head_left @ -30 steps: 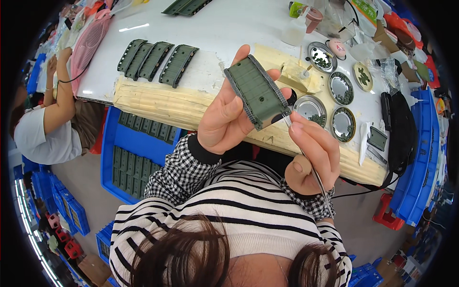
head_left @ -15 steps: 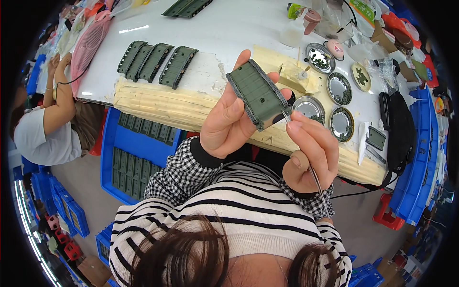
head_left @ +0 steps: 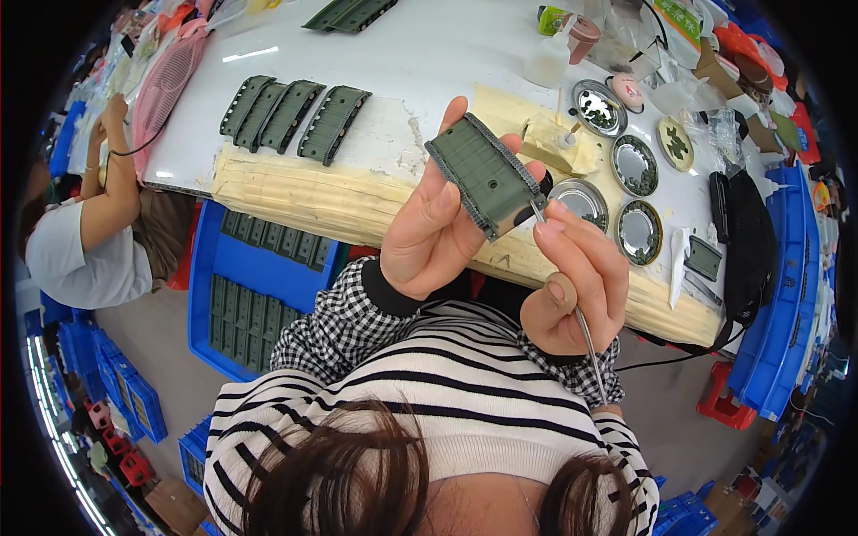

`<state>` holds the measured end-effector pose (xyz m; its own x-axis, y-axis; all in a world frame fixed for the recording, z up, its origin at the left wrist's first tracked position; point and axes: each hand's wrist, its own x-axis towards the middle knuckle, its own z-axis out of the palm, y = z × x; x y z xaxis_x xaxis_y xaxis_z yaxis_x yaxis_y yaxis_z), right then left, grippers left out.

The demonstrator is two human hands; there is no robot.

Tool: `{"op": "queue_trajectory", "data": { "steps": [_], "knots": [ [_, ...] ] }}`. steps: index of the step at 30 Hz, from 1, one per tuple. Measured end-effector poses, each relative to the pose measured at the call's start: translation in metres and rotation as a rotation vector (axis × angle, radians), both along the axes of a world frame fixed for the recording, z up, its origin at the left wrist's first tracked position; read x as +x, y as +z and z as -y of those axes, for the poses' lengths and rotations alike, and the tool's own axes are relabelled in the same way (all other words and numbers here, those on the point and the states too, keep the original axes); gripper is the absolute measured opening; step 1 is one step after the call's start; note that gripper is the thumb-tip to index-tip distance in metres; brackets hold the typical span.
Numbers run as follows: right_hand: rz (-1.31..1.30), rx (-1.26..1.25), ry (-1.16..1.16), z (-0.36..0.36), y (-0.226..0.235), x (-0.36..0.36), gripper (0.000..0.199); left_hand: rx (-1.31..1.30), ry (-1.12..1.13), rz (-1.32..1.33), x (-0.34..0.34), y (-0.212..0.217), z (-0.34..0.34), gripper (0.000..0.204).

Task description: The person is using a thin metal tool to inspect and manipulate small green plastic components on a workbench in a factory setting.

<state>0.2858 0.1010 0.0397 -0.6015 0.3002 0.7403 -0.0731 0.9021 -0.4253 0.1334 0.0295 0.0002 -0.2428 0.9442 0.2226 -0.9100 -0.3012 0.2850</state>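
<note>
My left hand [head_left: 429,228] is closed round a dark green plastic model part [head_left: 483,174], a ribbed panel with a toothed strip along each long side and a small hole near one end. It is held tilted above the table's front edge. In my right hand [head_left: 581,277] is a thin metal tool [head_left: 587,341], which looks like tweezers. Its tip touches the panel's near right corner. Whether a tiny piece sits in the tip is too small to tell. The right thumb wears a tan covering.
Similar green panels [head_left: 290,116] stand on the white table at left, and more lie in a blue crate [head_left: 201,295] below. Round metal dishes [head_left: 637,234] with small green pieces sit at right, near a yellowish block [head_left: 559,146] and a black bag [head_left: 744,241]. Another person [head_left: 89,241] sits at far left.
The panel has shifted very slightly right in my left hand. My right hand has turned a little, with the tool's rear end swinging left; its tip stays at the panel's corner.
</note>
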Motion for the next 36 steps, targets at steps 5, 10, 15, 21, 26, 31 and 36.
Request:
{"op": "queue_trajectory", "data": {
  "steps": [5, 10, 15, 21, 26, 31, 36],
  "knots": [
    [-0.004, 0.008, -0.017, 0.000, -0.001, 0.000, 0.029, -0.029, 0.007, 0.014, 0.002, 0.002, 0.000, 0.079],
    [-0.028, 0.031, -0.025, -0.001, -0.003, -0.002, 0.028, -0.019, 0.007, -0.011, 0.002, 0.000, -0.001, 0.078],
    [-0.058, -0.022, 0.001, -0.003, -0.004, -0.004, 0.027, -0.032, 0.017, 0.030, 0.003, -0.001, 0.000, 0.077],
    [-0.302, -0.209, 0.047, -0.007, -0.012, -0.005, 0.037, -0.198, -0.019, 0.338, 0.002, 0.011, 0.002, 0.063],
    [-0.261, -0.221, -0.011, -0.007, -0.019, -0.001, 0.031, -0.240, -0.129, 0.637, -0.007, 0.014, 0.000, 0.054],
    [-0.117, -0.213, -0.044, -0.004, -0.011, 0.000, 0.025, -0.178, -0.128, 0.627, -0.004, 0.013, 0.002, 0.057],
    [-0.071, -0.265, -0.107, 0.003, -0.006, -0.007, 0.041, -0.218, -0.174, 0.690, -0.002, 0.016, 0.003, 0.056]
  ]
}}
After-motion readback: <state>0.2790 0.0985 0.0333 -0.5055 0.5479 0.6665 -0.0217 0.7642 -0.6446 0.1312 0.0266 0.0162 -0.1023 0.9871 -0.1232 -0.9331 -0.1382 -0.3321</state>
